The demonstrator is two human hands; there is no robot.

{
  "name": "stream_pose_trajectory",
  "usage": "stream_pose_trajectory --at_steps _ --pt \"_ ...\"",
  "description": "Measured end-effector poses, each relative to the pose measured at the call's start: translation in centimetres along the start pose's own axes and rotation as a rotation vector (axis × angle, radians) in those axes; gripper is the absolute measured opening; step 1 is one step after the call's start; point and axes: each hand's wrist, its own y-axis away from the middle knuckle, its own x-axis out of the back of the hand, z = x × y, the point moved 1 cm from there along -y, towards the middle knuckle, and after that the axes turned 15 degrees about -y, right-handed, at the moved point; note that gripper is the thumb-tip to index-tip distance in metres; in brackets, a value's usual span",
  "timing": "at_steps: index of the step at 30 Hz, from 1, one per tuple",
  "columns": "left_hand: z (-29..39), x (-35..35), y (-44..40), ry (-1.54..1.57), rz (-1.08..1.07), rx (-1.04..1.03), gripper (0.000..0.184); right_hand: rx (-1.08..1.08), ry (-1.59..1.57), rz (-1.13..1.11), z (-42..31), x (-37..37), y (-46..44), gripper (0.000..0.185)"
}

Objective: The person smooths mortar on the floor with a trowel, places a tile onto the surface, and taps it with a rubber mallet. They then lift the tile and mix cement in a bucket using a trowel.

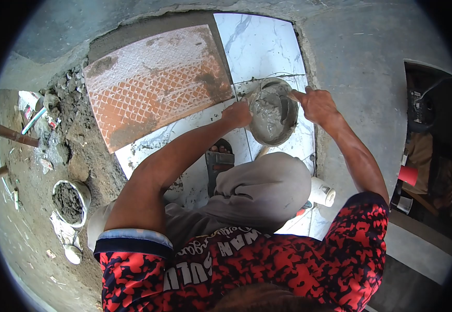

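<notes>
A round bucket [271,140] of wet grey cement slurry [269,112] is over the white marbled tiles in front of me. My left hand [238,114] is closed on the left side of its rim. Opposite, my right hand [317,105] is closed at the upper right rim; whether it grips only the rim or also a tool handle, I cannot tell. A darker shape shows inside the bucket by that side. Left of the bucket, a large tile [158,86] lies with its orange, grid-patterned back up, smeared with grey mortar.
White marbled tiles [260,46] cover part of the floor. Rubble [72,112] and a pail of dark mortar [84,200] are at the left. A white bottle-like container [321,192] lies by my knee. A recess with a red cup [408,175] is at the right.
</notes>
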Motion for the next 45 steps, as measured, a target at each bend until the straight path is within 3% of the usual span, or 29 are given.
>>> stream_pose_trajectory --at_steps 2,7,9,10,16,18,20,22,24,27,29,31,33,37,39,42,45 --pt "-0.1 -0.5 -0.1 0.015 0.035 0.009 0.036 0.04 0.036 -0.003 -0.5 -1.7 -2.1 0.034" --pt "0.3 0.6 0.4 0.023 0.042 -0.011 0.034 -0.2 -0.227 -0.224 -0.5 -7.6 -3.0 0.034" --pt "0.1 0.7 0.3 0.026 -0.066 -0.031 0.06 -0.158 -0.352 -0.216 -2.5 -8.3 0.2 0.037" --pt "0.1 0.4 0.2 0.031 -0.064 -0.03 0.06 -0.171 -0.334 -0.223 -3.0 -9.3 1.5 0.039" --pt "0.3 0.9 0.7 0.034 -0.034 -0.025 0.059 -0.179 -0.233 -0.161 -2.4 -8.3 7.3 0.05" --pt "0.3 0.4 0.3 0.011 -0.012 0.035 0.034 -0.171 -0.188 -0.103 -0.7 -6.4 8.2 0.053" --pt "0.0 -0.2 0.0 0.009 0.026 0.01 0.034 -0.184 -0.131 -0.085 0.2 -3.1 8.5 0.054" --pt "-0.3 -0.4 -0.1 0.006 0.063 -0.015 0.034 -0.137 -0.079 -0.045 0.8 -0.4 8.6 0.052" --pt "-0.3 -0.2 0.0 0.036 -0.004 -0.04 0.068 -0.105 -0.061 -0.019 1.3 1.2 8.2 0.051" --pt "-0.4 -0.4 -0.3 0.007 -0.008 -0.04 0.07 0.008 0.064 0.001 1.3 1.6 6.2 0.051" --pt "-0.3 0.3 0.1 0.026 -0.016 -0.032 0.07 0.248 0.234 0.127 1.0 -0.6 4.0 0.053" --pt "-0.1 0.4 0.4 0.05 -0.034 -0.024 0.07 0.263 0.242 0.084 0.6 -2.6 1.3 0.053" --pt "0.0 0.4 0.4 0.064 0.011 0.005 0.049 0.276 0.247 0.037 -0.2 -4.5 -0.2 0.054" --pt "-0.1 0.0 0.1 0.072 0.047 0.013 0.048 0.101 -0.04 -0.147 0.1 -6.5 -0.9 0.058" --pt "0.0 0.1 0.1 0.053 -0.006 -0.002 0.047 -0.09 -0.259 -0.265 -0.2 -7.7 1.0 0.064" --pt "0.3 0.0 0.6 0.055 0.03 0.029 0.05 -0.047 -0.495 -0.114 1.1 -13.7 2.7 0.071" --pt "0.0 0.2 0.5 0.024 -0.011 0.012 0.055 -0.079 -0.598 -0.105 0.3 -13.3 4.9 0.069"
